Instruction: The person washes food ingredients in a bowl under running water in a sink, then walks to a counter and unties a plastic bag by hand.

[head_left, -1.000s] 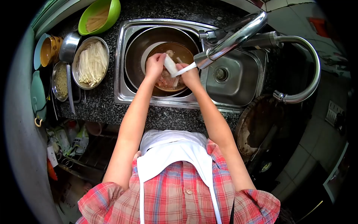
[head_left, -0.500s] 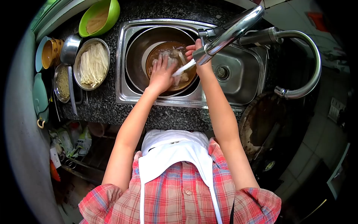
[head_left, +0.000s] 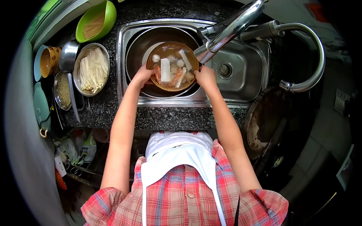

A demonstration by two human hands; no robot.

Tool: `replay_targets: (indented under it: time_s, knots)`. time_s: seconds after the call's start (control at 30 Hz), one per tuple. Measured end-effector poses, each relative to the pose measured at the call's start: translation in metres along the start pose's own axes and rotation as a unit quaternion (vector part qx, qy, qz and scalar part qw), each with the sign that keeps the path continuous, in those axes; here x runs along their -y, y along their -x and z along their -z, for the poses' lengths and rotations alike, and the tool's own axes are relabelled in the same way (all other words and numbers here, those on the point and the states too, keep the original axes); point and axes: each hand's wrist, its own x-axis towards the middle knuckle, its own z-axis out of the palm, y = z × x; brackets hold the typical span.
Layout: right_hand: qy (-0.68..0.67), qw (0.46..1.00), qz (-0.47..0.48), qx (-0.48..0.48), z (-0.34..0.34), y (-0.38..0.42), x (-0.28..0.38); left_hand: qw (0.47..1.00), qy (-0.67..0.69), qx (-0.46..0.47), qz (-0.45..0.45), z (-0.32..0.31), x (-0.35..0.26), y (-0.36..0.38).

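One sink [head_left: 241, 86] contains the pan [head_left: 137, 49]. Between left hand [head_left: 141, 76] and right hand [head_left: 206, 77], each gripping its rim, is the bowl [head_left: 171, 90]: probably heavy, rigid, slippery; opposite sides offer best hold. Loose pieces [head_left: 165, 70] may shift.

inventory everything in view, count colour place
held bowl: 1, brown, between hands
food pieces: several, white and orange, inside
large pan: 1, dark, left basin
sink: 1, silver, in counter
counter: 1, speckled black, around sink
tap spouts: 2, silver, near sink
green bowl: 1, green, top left
metal bowls: 2, silver, left counter
saucepan: 1, silver, beside them
stacked bowls: several, brown, left
blue bowl: 1, blue, beside those
apron: 1, white, person's front
left hand, right hand: 2, bare, gripping bowl
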Motion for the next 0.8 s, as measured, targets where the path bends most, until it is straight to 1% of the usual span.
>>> replay_targets:
  time_s: [0.03,0.1,0.13,0.2,0.27,0.33,0.43,0.5,0.53,0.6,0.67,0.73,0.8]
  knots:
    - [0.0,1.0,-0.003,0.001,-0.005,-0.005,-0.004,1.0,-0.002,0.0,0.0,0.001,0.001,-0.001]
    - [-0.024,0.999,-0.016,0.04,-0.013,-0.017,-0.009,1.0,-0.006,0.002,0.001,0.003,0.006,-0.003]
    - [-0.026,0.999,-0.019,0.039,-0.015,-0.018,-0.011,1.0,0.002,-0.001,-0.003,0.004,0.01,-0.005]
    - [0.044,0.998,0.044,0.009,-0.017,-0.014,-0.014,1.0,0.006,0.0,-0.009,0.007,0.011,-0.007]
    - [0.043,0.998,0.041,-0.01,-0.017,-0.007,-0.013,1.0,-0.022,-0.001,0.007,0.009,0.013,-0.005]
    - [0.041,0.998,0.041,-0.028,-0.014,-0.001,-0.009,1.0,-0.002,0.001,-0.003,0.008,0.018,-0.003]
    - [-0.004,0.998,0.031,-0.054,-0.009,0.009,-0.002,0.999,0.036,0.001,-0.009,0.009,0.024,0.004]
    - [-0.075,0.992,0.019,-0.098,-0.002,0.019,0.004,0.999,0.035,0.002,-0.001,0.01,0.017,0.013]
    - [-0.077,0.992,0.015,-0.098,0.005,0.025,0.008,0.999,0.039,0.0,0.007,0.01,0.009,0.021]
    - [-0.222,0.97,0.006,-0.096,0.018,0.036,0.015,0.999,0.042,-0.005,0.013,0.007,-0.004,0.035]
    - [-0.254,0.962,0.016,-0.099,0.01,0.041,0.005,0.999,0.04,-0.019,-0.001,0.002,-0.016,0.048]
    - [-0.361,0.926,0.027,-0.102,0.009,0.048,0.001,1.0,0.023,-0.004,-0.014,0.0,-0.03,0.057]
    - [-0.362,0.925,0.036,-0.109,0.017,0.057,-0.003,0.998,0.019,0.021,-0.053,-0.006,-0.04,0.069]
